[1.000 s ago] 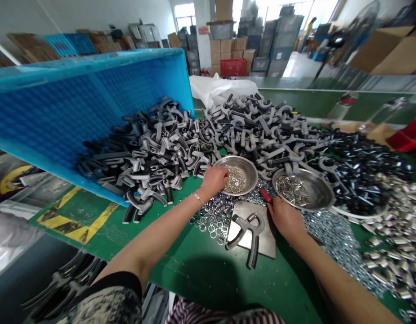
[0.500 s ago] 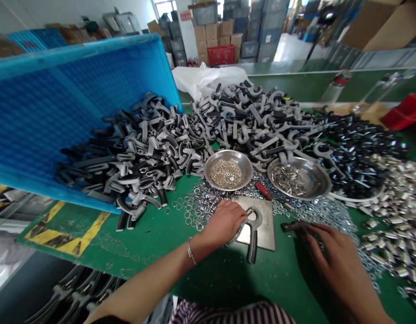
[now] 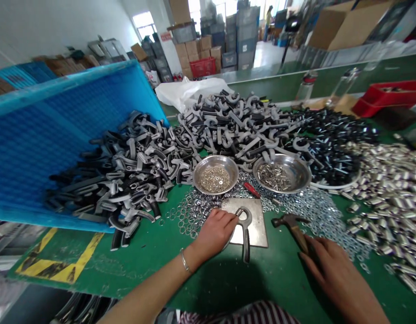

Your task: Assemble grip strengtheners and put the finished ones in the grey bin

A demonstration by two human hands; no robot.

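My left hand [image 3: 216, 229] is closed on a grey metal handle piece [image 3: 247, 220] with a curved, hook-like head and a dark grip. A small silver cylinder sits at the head, beside my fingertips. The piece lies over a square steel plate [image 3: 261, 229] on the green bench. To the right, my right hand [image 3: 329, 265] has its fingers and thumb around the lower end of a hammer's wooden handle. The hammer [image 3: 297, 231] has its head pointing left, just right of the plate. My palm hides the end of the handle.
Behind the plate stand a metal bowl [image 3: 216, 191] of small brassy parts and another bowl [image 3: 300, 175] of pins. A red-handled screwdriver [image 3: 251, 190] lies between them. Loose rings [image 3: 320, 213], silver cylinders [image 3: 393, 180] and grey handles surround these. A blue crate [image 3: 59, 135] lies tipped at left.
My right hand has shifted back along the hammer, so its head and part of its handle now show. My left hand keeps hold of the handle piece. The view has turned somewhat right.
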